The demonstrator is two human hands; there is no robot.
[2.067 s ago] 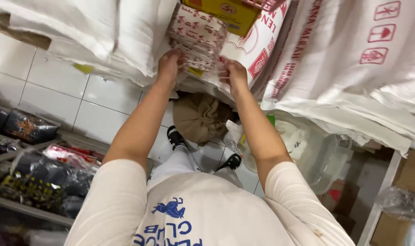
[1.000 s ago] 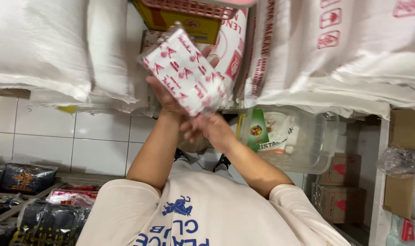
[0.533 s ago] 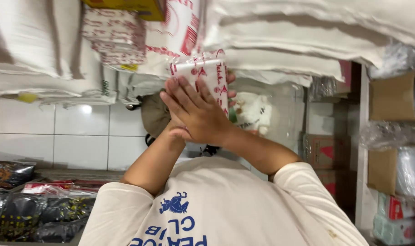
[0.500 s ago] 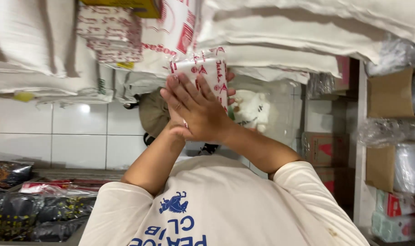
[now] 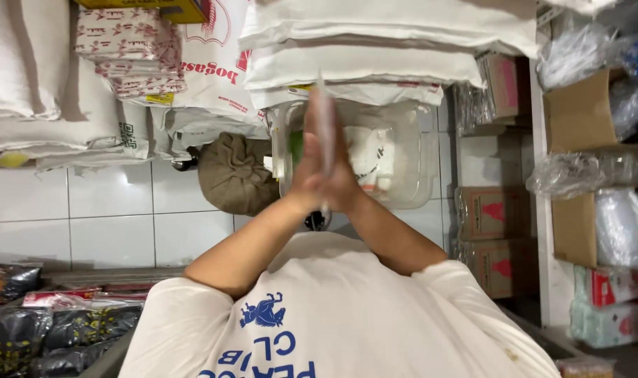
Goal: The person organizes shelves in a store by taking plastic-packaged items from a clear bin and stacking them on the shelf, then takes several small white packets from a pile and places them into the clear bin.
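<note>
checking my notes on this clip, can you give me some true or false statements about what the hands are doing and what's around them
1. Both hands press a thin packet between their palms. True.
2. The left hand and right hand are held far apart. False: they are pressed together, fingers pointing the same way.
3. A clear plastic tub lies behind the hands. True.
4. The brown sack is held in the right hand. False: it lies apart from the hands, on the left of the picture.
5. The floor tiles are black. False: they are white.
</note>
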